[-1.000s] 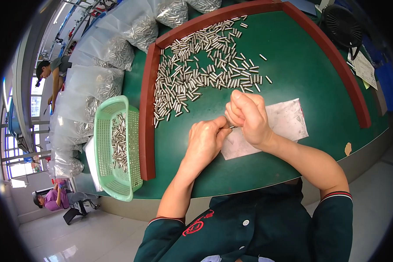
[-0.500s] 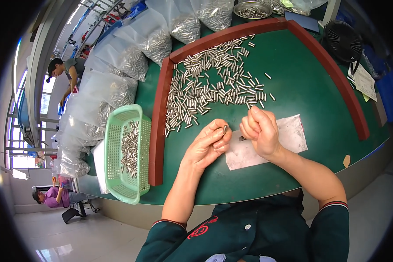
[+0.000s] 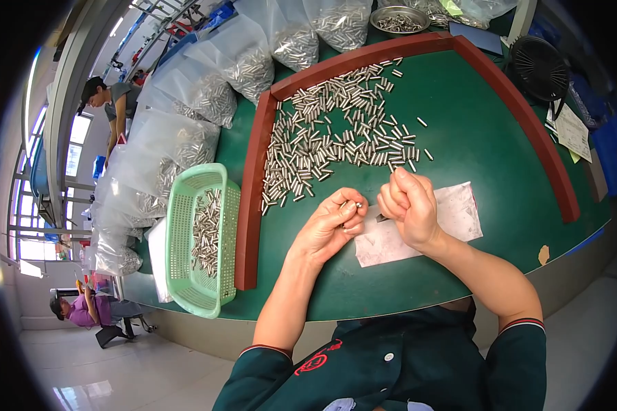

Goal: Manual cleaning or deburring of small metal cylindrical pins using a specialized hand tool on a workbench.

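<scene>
Shiny metal pins (image 3: 336, 133) on matt green tabletop (image 3: 487, 130); glossy plastic basket (image 3: 185, 226) at left; near, crumpled white paper (image 3: 459, 212)

Silver metal pins (image 3: 336, 137), dark green table (image 3: 480, 130) — red-brown rim (image 3: 253, 198), mint-green basket (image 3: 185, 274), white paper (image 3: 459, 212)

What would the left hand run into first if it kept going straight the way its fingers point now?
The left hand points right, toward the right hand. It would probably meet that hand's fingers first, above the white paper sheet; the gap looks small, though depth is unclear.
</scene>
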